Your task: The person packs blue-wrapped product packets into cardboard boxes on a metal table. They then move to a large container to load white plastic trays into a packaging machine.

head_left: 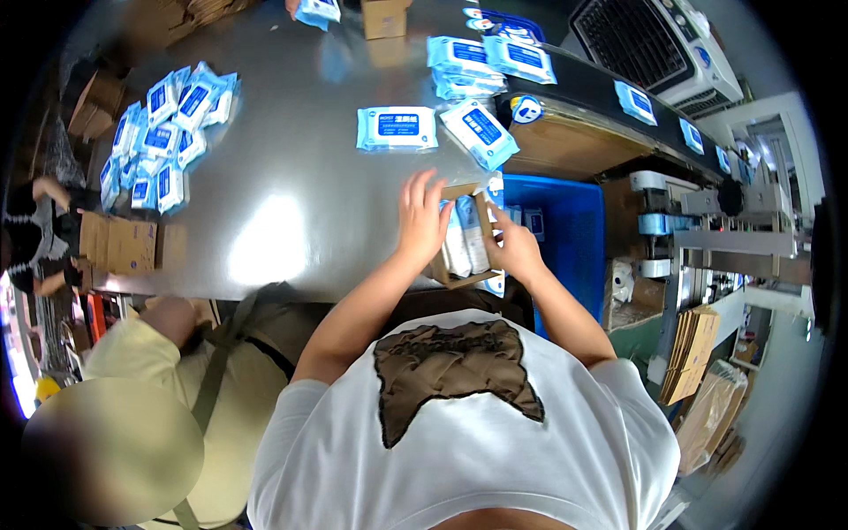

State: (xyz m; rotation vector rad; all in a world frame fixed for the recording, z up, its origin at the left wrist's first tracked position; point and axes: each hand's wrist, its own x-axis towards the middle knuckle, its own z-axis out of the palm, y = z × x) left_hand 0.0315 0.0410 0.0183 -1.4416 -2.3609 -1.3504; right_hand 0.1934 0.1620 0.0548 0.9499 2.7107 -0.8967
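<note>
A small open cardboard box (456, 283) stands at the table's front edge before me, with light blue and white wipe packs (472, 231) upright inside it. My left hand (422, 219) lies along the box's left side, its fingers stretched and apart. On the opposite side my right hand (518, 245) grips the box's right wall, thumb and fingers bent over the edge. Just beyond the box lie a flat wipe pack (397, 129) and a tilted wipe pack (480, 133).
A heap of wipe packs (162, 140) covers the table's left part. Stacked packs (464, 58) sit by a dark conveyor (590, 87) carrying more packs. A blue crate (579, 231) stands at my right. A person in a pale cap (115, 450) is close on my left.
</note>
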